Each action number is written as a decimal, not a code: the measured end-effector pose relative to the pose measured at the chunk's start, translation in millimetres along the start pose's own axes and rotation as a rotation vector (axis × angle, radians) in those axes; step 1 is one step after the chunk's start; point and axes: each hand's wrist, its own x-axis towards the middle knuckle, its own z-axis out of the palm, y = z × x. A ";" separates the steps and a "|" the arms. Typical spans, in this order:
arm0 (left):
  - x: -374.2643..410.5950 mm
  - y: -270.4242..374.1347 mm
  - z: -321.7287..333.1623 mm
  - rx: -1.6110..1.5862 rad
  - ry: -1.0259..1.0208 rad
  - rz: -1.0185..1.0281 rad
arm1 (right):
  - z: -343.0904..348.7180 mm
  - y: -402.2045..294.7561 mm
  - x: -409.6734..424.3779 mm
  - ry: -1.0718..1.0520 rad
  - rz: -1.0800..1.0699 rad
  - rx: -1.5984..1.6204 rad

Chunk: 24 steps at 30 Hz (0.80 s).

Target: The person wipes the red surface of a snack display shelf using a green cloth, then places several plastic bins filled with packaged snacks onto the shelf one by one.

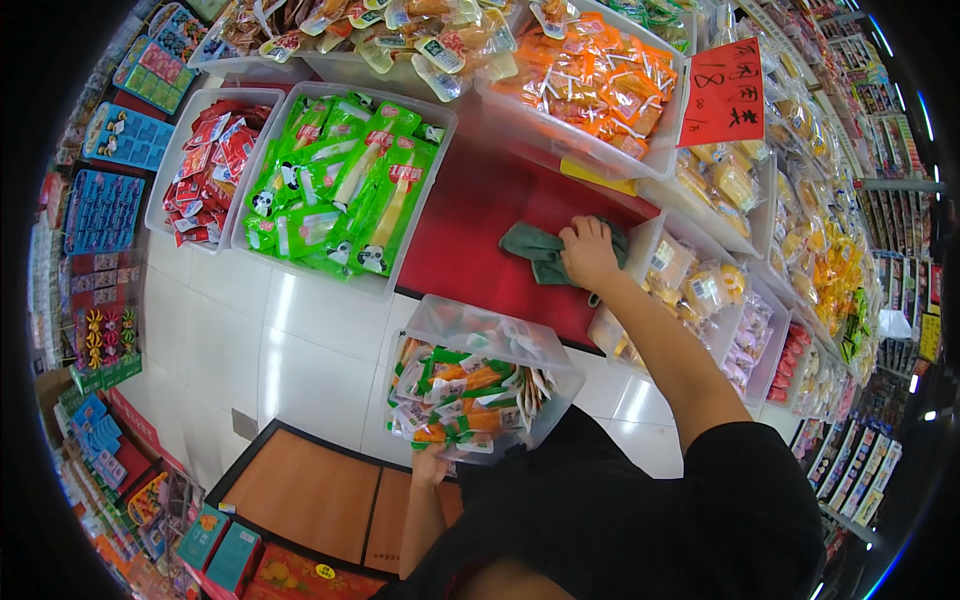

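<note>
My right hand [589,253] presses a dark green cloth [551,255] onto a red shelf surface [476,214], near its right end. My left hand [430,465] grips the lower edge of a clear plastic bin [484,322], which is tilted against my body and holds orange and green snack packets [457,394]. Part of the left hand is hidden under the bin. The red surface lies between a bin of green packets [349,184] on the left and a bin of wrapped bakery items [686,277] on the right.
Behind the red surface stands a bin of orange packets [592,79] beside a red handwritten sign [724,94]. A bin of red packets [210,169] stands at the left. Below are the tiled floor [322,360] and a brown wooden tabletop [300,487] with teal boxes [232,555] near it.
</note>
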 end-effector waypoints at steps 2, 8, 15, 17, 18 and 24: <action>-1.0 -3.3 -1.2 -0.014 -0.017 0.015 | -9.2 -1.2 -5.9 0.270 0.067 -0.007; 0.0 4.4 16.4 -0.022 -0.045 -0.024 | 52.2 48.8 22.7 -0.115 0.958 0.258; 3.5 -6.2 -5.6 -0.040 0.015 -0.013 | -47.7 19.4 -16.1 0.295 0.258 0.578; 3.7 -3.8 -4.6 -0.052 0.000 -0.017 | -77.9 9.1 -37.0 0.177 0.129 0.787; 3.9 -4.2 -5.4 -0.054 -0.004 -0.014 | -95.3 3.4 -45.6 0.129 0.121 0.881; 2.3 -4.6 -5.6 -0.039 -0.016 -0.004 | -136.1 17.4 -59.3 -0.138 0.057 1.264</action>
